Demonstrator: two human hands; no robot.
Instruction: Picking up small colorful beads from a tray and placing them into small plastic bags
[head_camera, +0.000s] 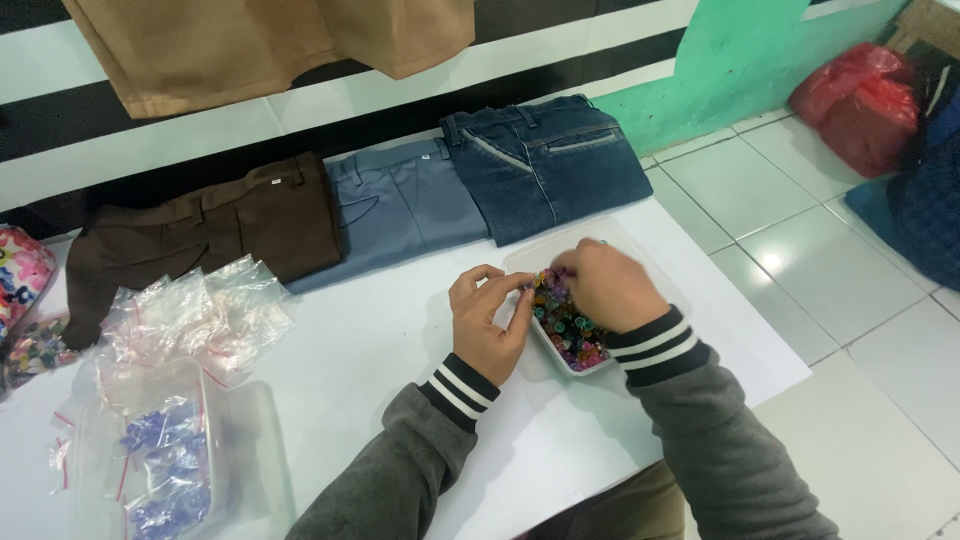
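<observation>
Both hands work at a shallow white tray (655, 275) full of small multicoloured beads (566, 325), which sits at about three o'clock on the white table (380, 360). The right hand (608, 285) reaches down into the tray, fingers bunched over the beads — whether it grips any I cannot tell. The left hand (488, 318) hovers at the tray's nine o'clock edge, thumb and forefinger curled toward each other as if pinching something tiny; what, if anything, sits between them is too small to make out.

Judging by how things lie, the sorting looks partly done: at eight o'clock a clear container (150, 450) already holds small bags of blue pieces, and a loose pile of clear zip bags (200, 310) lies at nine o'clock, while the tray remains well stocked, so much seems left.

The beads are shiny, mixed pink, green, orange and purple, heaped toward the tray's near corner.

At twelve o'clock lie three folded trousers — brown (215, 235), grey-blue (405, 205) and dark denim (545, 165).
</observation>
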